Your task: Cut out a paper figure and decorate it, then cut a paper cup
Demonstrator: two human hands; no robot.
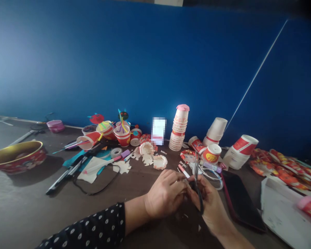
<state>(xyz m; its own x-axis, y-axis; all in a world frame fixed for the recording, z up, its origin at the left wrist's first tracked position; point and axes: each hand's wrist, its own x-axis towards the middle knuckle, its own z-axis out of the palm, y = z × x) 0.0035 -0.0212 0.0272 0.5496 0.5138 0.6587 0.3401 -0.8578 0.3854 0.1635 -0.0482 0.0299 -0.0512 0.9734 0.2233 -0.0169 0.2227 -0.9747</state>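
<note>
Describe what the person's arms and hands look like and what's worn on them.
A black sleeve with small white oval dots covers the left arm, ending short of the wrist. The left hand and right hand are bare, with no ring or watch showing. The right forearm shows no sleeve.

Right hand grips black-handled metal scissors over the dark brown desk; left hand sits against the blades, anything held too small to tell. Black smartphone lies just beside; pink-capped white marker near fingertips.
</note>
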